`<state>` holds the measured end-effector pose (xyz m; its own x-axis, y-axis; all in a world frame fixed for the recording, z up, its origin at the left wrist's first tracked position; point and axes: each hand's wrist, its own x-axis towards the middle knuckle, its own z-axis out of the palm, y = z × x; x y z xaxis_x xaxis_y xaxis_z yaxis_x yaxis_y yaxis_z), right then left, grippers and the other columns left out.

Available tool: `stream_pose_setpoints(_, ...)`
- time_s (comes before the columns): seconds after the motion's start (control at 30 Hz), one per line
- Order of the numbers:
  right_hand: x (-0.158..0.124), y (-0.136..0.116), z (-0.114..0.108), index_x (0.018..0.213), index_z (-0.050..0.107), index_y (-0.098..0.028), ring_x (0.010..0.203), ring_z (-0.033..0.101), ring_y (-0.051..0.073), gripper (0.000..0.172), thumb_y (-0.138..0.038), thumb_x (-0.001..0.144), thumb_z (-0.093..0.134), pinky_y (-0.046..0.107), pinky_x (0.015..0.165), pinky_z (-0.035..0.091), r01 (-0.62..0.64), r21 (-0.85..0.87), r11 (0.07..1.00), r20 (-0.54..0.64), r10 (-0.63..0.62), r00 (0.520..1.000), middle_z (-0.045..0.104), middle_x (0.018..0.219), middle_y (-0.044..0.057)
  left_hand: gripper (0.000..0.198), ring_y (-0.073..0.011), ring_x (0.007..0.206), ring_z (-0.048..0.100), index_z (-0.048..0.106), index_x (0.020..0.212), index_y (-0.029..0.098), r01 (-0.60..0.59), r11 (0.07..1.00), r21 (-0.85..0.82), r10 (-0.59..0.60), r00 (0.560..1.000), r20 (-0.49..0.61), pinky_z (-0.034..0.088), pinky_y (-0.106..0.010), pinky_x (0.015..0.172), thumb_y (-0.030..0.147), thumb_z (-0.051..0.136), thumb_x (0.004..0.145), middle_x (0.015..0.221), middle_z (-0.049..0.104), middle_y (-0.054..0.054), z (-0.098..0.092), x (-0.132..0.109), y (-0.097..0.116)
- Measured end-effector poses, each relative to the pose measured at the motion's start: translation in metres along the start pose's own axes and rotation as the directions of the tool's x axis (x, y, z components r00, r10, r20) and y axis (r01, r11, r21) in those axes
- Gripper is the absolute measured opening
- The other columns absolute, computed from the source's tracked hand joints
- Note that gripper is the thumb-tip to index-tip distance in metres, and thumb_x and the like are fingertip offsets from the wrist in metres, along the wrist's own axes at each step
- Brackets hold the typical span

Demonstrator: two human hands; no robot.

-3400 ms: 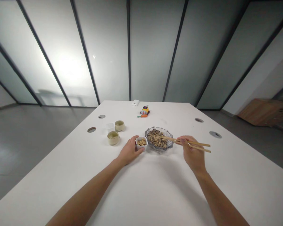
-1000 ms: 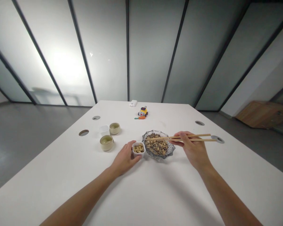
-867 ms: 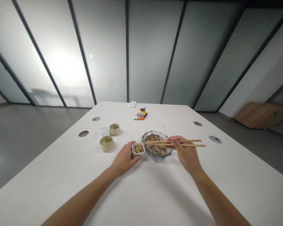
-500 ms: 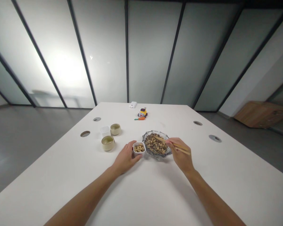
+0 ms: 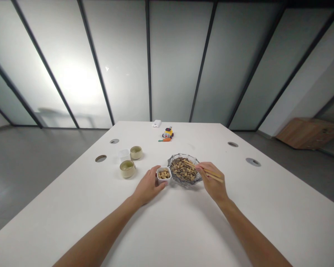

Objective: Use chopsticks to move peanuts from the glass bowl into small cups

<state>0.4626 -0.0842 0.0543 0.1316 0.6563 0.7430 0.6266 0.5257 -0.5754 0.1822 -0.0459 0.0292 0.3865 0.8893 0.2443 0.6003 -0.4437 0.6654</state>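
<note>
My left hand (image 5: pixel 147 186) is wrapped round a small white square cup (image 5: pixel 164 174) that holds peanuts. Right of the cup stands a glass bowl (image 5: pixel 173 161) heaped with sunflower seeds and peanuts. My right hand (image 5: pixel 213 181) grips a pair of wooden chopsticks (image 5: pixel 206 172). Their tips point left and down into the far side of the bowl's heap. Whether anything is pinched between the tips is too small to see.
Two beige ceramic cups (image 5: pixel 127 168) (image 5: pixel 135 152) and a small white container (image 5: pixel 124 154) stand to the left on the white table (image 5: pixel 183 222). A toy car (image 5: pixel 168 132), a carrot toy (image 5: pixel 164 139) and a white box (image 5: pixel 156 123) lie at the far edge. Cable holes (image 5: pixel 100 158) (image 5: pixel 252 161) dot both sides.
The chopsticks swung from level above the bowl, reaching to the cup's rim, back down into the seeds. My right hand drew in toward the bowl. The left hand kept hold of the cup.
</note>
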Motion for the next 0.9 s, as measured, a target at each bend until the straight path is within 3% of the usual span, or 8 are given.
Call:
stream_pose_setpoints(0.2,0.004,-0.001,-0.005,0.086,0.075,-0.023,0.080,0.070,0.021,0.032,-0.047,0.101,0.061,0.035,0.074,0.059,-0.004,-0.039,0.999,-0.066,0.001,0.998,0.074,0.087,0.007,0.067,-0.0316,0.125,0.063,0.047,0.146,0.017,-0.002,1.000,0.004,0.002,1.000,-0.004,0.049,-0.047,0.109,0.043,0.070,0.089,0.137,0.064,-0.016,0.001,0.000,-0.002)
stream_pose_setpoints(0.3,0.007,-0.002,-0.008,0.085,0.075,-0.023,0.082,0.071,0.022,0.035,-0.051,0.099,0.061,0.038,0.078,0.060,-0.065,-0.030,0.997,-0.117,0.061,0.991,0.075,0.087,0.007,0.066,-0.0311,0.124,0.063,0.047,0.146,0.017,-0.005,1.000,0.001,0.005,1.000,-0.012,0.050,-0.047,0.109,0.042,0.070,0.089,0.138,0.064,-0.016,0.002,0.000,-0.004)
stream_pose_setpoints(0.43,0.010,-0.008,-0.008,0.087,0.075,-0.022,0.081,0.075,0.022,0.037,-0.057,0.095,0.066,0.042,0.079,0.064,-0.242,0.243,0.939,-0.142,0.282,0.949,0.075,0.090,0.007,0.066,-0.0313,0.126,0.063,0.048,0.145,0.018,-0.010,1.000,-0.005,0.010,1.000,-0.018,0.049,-0.047,0.110,0.042,0.071,0.088,0.138,0.064,-0.015,0.001,0.000,-0.002)
stream_pose_setpoints(0.57,0.014,-0.019,-0.009,0.085,0.073,-0.021,0.074,0.075,0.022,0.040,-0.060,0.090,0.071,0.042,0.073,0.067,-0.345,0.469,0.813,0.015,0.383,0.924,0.075,0.084,0.006,0.065,-0.0319,0.127,0.063,0.050,0.145,0.018,-0.003,1.000,-0.002,0.003,1.000,-0.016,0.049,-0.047,0.111,0.042,0.071,0.088,0.137,0.065,-0.015,-0.001,0.000,0.001)
stream_pose_setpoints(0.67,0.015,-0.019,-0.014,0.084,0.074,-0.020,0.071,0.075,0.022,0.043,-0.062,0.091,0.069,0.040,0.069,0.066,-0.344,0.388,0.855,0.033,0.360,0.932,0.076,0.084,0.006,0.066,-0.0318,0.129,0.061,0.049,0.145,0.018,-0.002,1.000,0.002,0.002,1.000,-0.007,0.048,-0.047,0.112,0.042,0.070,0.088,0.139,0.064,-0.016,-0.002,0.000,0.003)
stream_pose_setpoints(0.8,0.015,-0.004,-0.021,0.084,0.076,-0.022,0.080,0.074,0.023,0.043,-0.063,0.094,0.064,0.038,0.076,0.063,-0.180,0.045,0.983,-0.088,0.183,0.979,0.076,0.087,0.007,0.065,-0.0315,0.127,0.062,0.049,0.145,0.018,-0.009,1.000,0.000,0.009,1.000,-0.011,0.049,-0.047,0.111,0.043,0.070,0.088,0.138,0.064,-0.015,-0.001,0.000,0.001)
stream_pose_setpoints(0.9,0.014,0.005,-0.021,0.081,0.076,-0.023,0.080,0.073,0.023,0.046,-0.065,0.094,0.061,0.036,0.075,0.061,-0.130,-0.058,0.990,-0.033,0.128,0.991,0.077,0.086,0.008,0.065,-0.0312,0.126,0.063,0.048,0.145,0.018,-0.013,1.000,-0.007,0.013,1.000,-0.014,0.049,-0.048,0.111,0.043,0.070,0.089,0.139,0.064,-0.015,0.000,0.000,-0.001)
